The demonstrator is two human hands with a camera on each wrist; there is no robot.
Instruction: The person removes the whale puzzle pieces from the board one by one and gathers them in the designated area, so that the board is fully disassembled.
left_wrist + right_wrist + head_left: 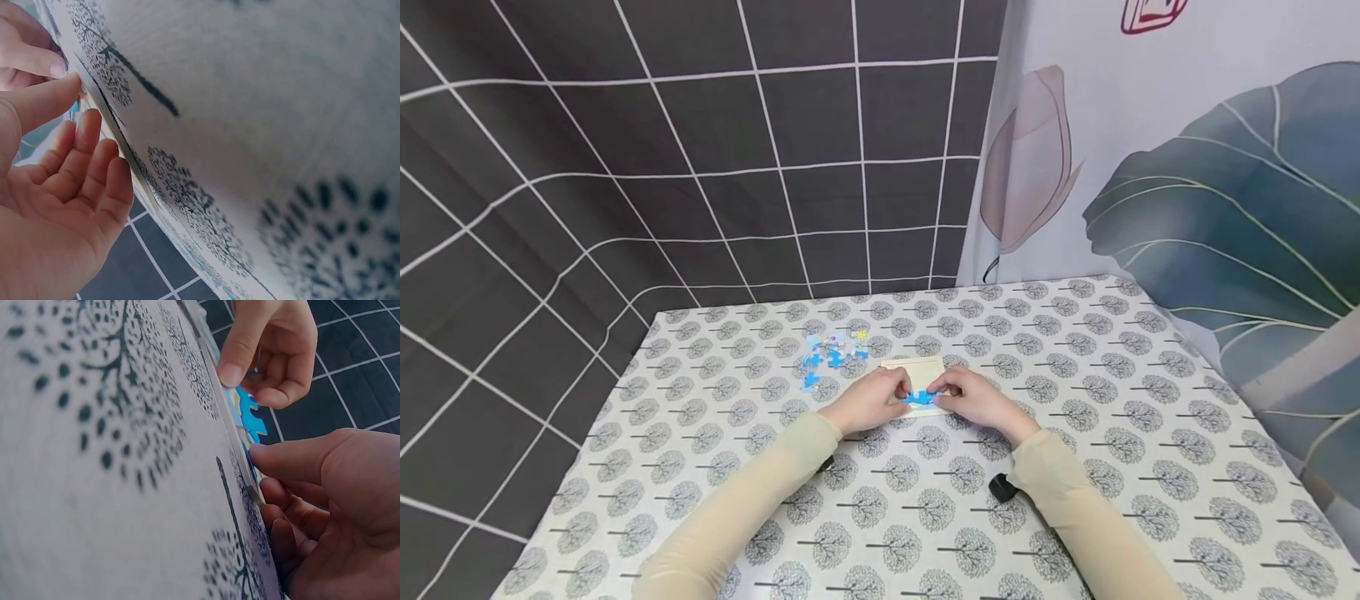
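Blue jigsaw puzzle pieces [921, 397] lie along the near side of a shallow cream puzzle tray [923, 367]. From the left, my left hand [871, 402] pinches the pieces' left end between thumb and forefinger. My right hand [976, 398] grips their right end, its thumb near the tray's close edge. In the right wrist view the knobbed blue piece [251, 415] shows between the two hands, and my right thumb [294, 456] rests at its lower end. My left hand's other fingers [94, 175] curve loosely beside the tray's rim in the left wrist view.
Several loose puzzle pieces [835, 358], blue with some yellow, lie in a group left of the tray. A tree-patterned cloth [910, 533] covers the table. Behind stands a dark gridded curtain [737, 167], with a pale floral curtain [1075, 200] on the right.
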